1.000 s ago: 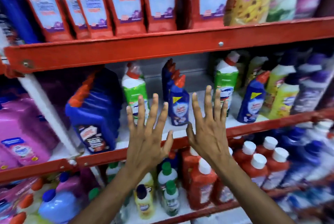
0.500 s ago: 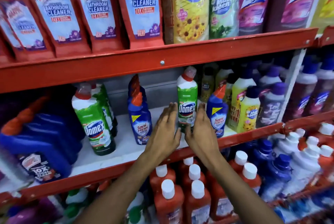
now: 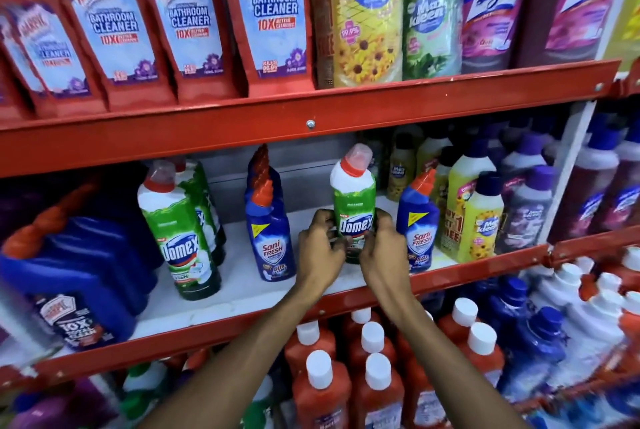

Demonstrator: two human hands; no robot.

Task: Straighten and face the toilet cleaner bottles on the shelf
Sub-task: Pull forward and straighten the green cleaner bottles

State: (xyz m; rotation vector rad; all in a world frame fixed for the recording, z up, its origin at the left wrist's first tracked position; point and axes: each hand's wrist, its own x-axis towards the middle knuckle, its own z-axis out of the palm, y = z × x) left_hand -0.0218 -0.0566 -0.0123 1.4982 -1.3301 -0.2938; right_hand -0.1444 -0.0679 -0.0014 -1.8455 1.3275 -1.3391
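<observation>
A green and white Domex toilet cleaner bottle [image 3: 354, 200] stands upright in the middle of the red shelf [image 3: 242, 319], label facing me. My left hand [image 3: 320, 248] grips its lower left side and my right hand [image 3: 382, 250] grips its lower right side. A blue Sani Fresh bottle [image 3: 417, 227] stands just right of it, another Sani Fresh row [image 3: 268, 231] to its left. Further left a second Domex row [image 3: 180, 238] leans, its front bottle tilted. Large blue Harpic bottles [image 3: 79, 272] fill the far left.
Yellow Max Kleen bottles [image 3: 474, 217] and purple bottles [image 3: 530, 210] crowd the shelf's right end. Red Harpic bathroom cleaner pouches [image 3: 273, 12] hang over the upper shelf edge [image 3: 311, 123]. Orange bottles with white caps [image 3: 372, 369] fill the shelf below.
Both hands went from flat and open in front of the shelf to closing around the middle Domex bottle. The view swung left to right and closer.
</observation>
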